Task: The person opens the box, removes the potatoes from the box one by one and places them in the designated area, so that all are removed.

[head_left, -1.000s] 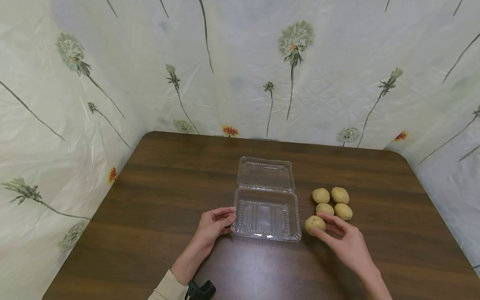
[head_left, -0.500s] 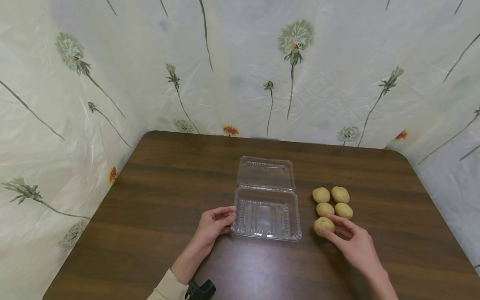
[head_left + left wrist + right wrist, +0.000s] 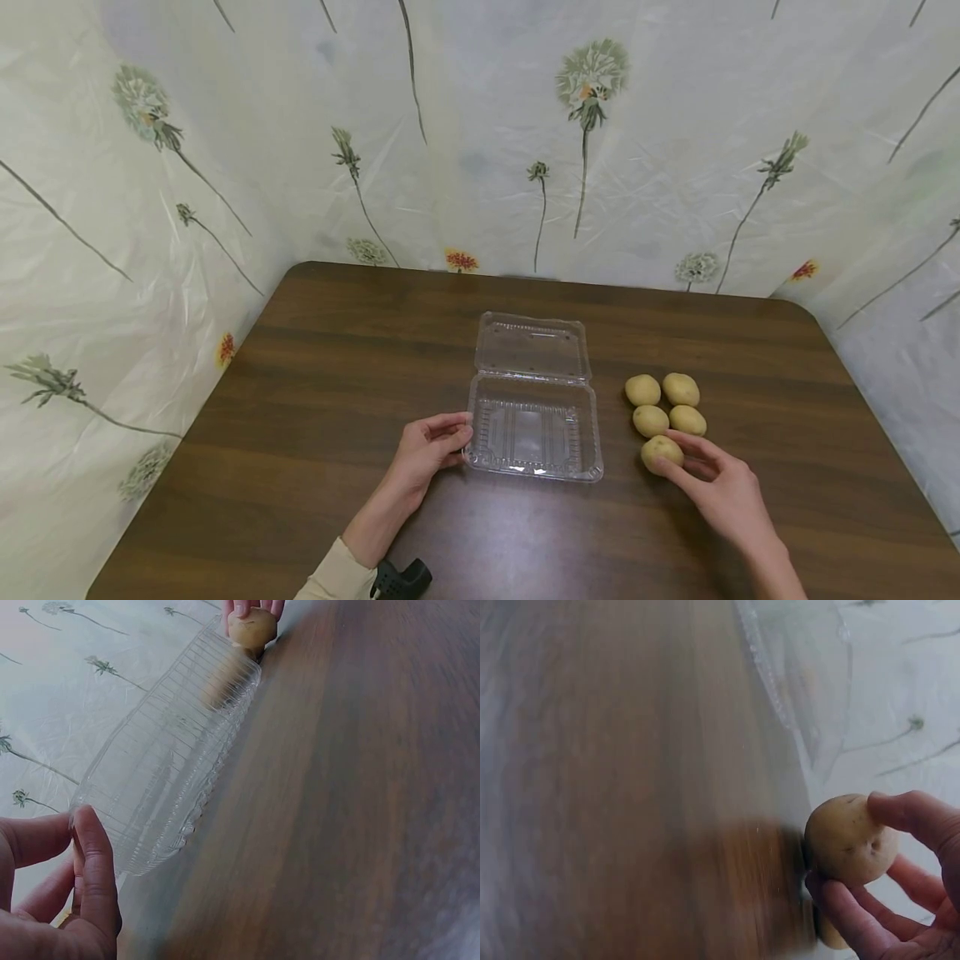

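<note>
A clear plastic clamshell container [image 3: 534, 429] lies with its lid folded back, away from me, on the table. My left hand [image 3: 427, 450] pinches its left rim between thumb and fingers, and the left wrist view shows the same grip on the container wall [image 3: 161, 765]. To the right, my right hand [image 3: 716, 483] holds a potato [image 3: 662, 452] between thumb and fingers; in the right wrist view that potato [image 3: 851, 840] fills the gap between them. Several more potatoes [image 3: 650, 421] lie in a close group just beyond the held one. No potato is inside the container.
The brown wooden table [image 3: 360, 367] has rounded far corners. A sheet with printed dandelions [image 3: 480, 142] hangs behind it and along both sides. A black wrist device [image 3: 402, 579] sits by my left sleeve [image 3: 337, 573].
My right hand has moved to the right with the potato, away from the container. The left hand and the container have stayed in place.
</note>
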### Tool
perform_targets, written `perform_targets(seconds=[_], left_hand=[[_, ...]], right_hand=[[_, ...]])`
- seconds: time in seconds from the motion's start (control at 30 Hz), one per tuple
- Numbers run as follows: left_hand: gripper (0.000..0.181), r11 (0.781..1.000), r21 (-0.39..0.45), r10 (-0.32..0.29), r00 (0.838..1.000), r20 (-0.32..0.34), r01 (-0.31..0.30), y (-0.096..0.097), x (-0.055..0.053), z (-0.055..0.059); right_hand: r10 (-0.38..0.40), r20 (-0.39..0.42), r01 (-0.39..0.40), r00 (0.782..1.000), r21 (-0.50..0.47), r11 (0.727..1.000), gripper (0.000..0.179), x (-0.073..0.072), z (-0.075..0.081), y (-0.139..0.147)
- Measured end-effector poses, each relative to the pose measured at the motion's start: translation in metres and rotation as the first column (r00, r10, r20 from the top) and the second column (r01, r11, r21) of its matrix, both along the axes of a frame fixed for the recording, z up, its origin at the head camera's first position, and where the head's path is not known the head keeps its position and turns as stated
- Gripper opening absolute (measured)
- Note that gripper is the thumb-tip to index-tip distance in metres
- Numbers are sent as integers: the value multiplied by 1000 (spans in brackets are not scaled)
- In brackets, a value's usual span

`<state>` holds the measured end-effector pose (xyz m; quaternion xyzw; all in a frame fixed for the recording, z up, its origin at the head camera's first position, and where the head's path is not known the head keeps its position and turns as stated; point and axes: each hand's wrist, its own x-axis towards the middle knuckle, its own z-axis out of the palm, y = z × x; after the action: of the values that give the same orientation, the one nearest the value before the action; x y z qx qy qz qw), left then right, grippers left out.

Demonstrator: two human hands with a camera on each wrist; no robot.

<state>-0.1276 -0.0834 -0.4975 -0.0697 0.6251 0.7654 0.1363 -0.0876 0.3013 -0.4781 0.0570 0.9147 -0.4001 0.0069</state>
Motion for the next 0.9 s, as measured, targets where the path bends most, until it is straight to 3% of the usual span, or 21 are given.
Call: perform_targets(seconds=[0.6,0.9], left_hand=[[39,1000,4,-7,1000,-2,7,-1,0,0],[40,1000,3,-9,1000,5,9,-1,0,0]], right_hand=[[-46,-52,49,998,57,997,60,0,0,8],[-54,-38,57,998,99,993,60,0,-1,10]])
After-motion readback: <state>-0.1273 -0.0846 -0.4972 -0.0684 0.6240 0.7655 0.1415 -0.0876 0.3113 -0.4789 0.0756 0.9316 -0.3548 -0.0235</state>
